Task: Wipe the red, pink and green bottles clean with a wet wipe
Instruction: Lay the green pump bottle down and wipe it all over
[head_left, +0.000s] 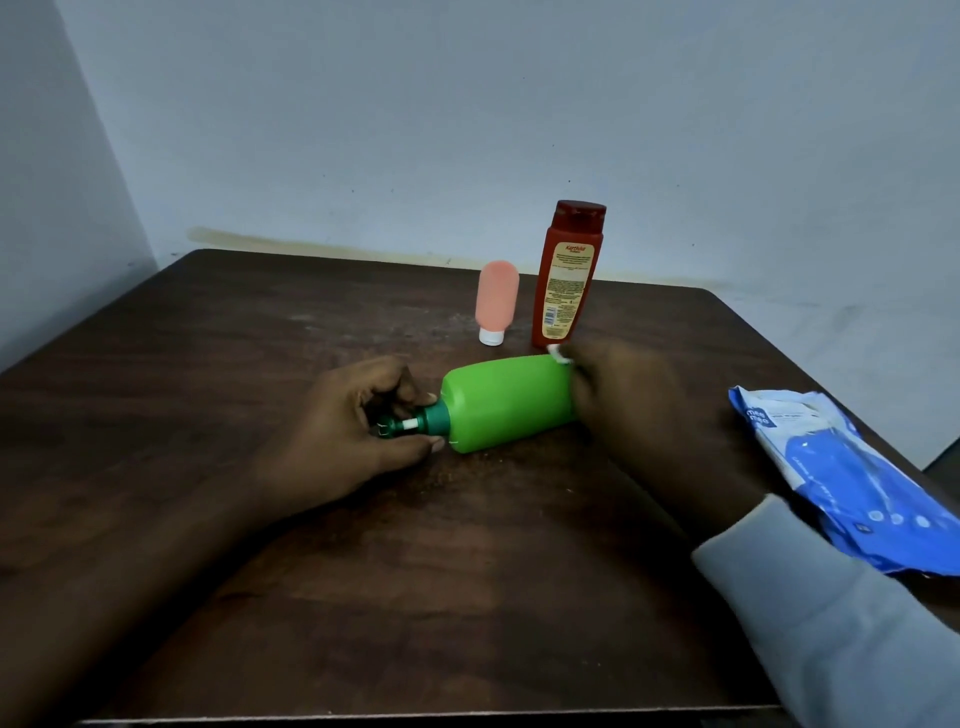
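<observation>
Table (363, 597), dark wood, takes up the whole view. Nearest on it lies the green bottle (506, 402), on its side with the pump end pointing left. The left hand (358, 421) has its fingers curled around that pump neck. The right hand (639, 410) is closed over the bottle's base, with a scrap of white wipe (557, 354) showing at its fingertips (blurred). A blue wipes pack (841, 478) lies at the right edge. Farther back the pink bottle (497, 301) stands on its cap, with the red bottle (569, 275) upright just beside it.
</observation>
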